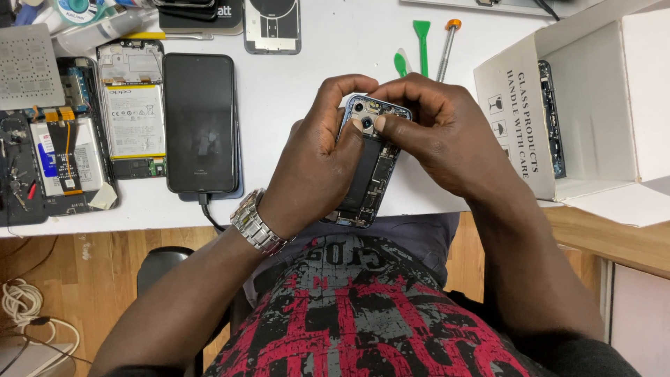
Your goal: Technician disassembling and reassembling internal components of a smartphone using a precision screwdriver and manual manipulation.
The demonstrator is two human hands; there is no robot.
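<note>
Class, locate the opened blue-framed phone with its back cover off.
In the head view, the opened blue-framed phone sits centre frame at the white table's near edge, held between the left hand and right hand, right of the black phone.

The opened phone (370,167) showed a pale blue metal frame, glossy camera lenses and a matt black battery among bare circuit parts. The wristwatch (257,223) had a polished, shiny metal link band. The table (314,77) was smooth, matt white. The dark phone (199,122) lying on it had a glossy black glass face. The box (593,105) looked like matt white cardboard. Two pry tools (419,42) were green plastic, faintly shiny. The floor (91,279) was worn, scuffed wood. The shirt (363,314) was soft printed cloth.
</note>
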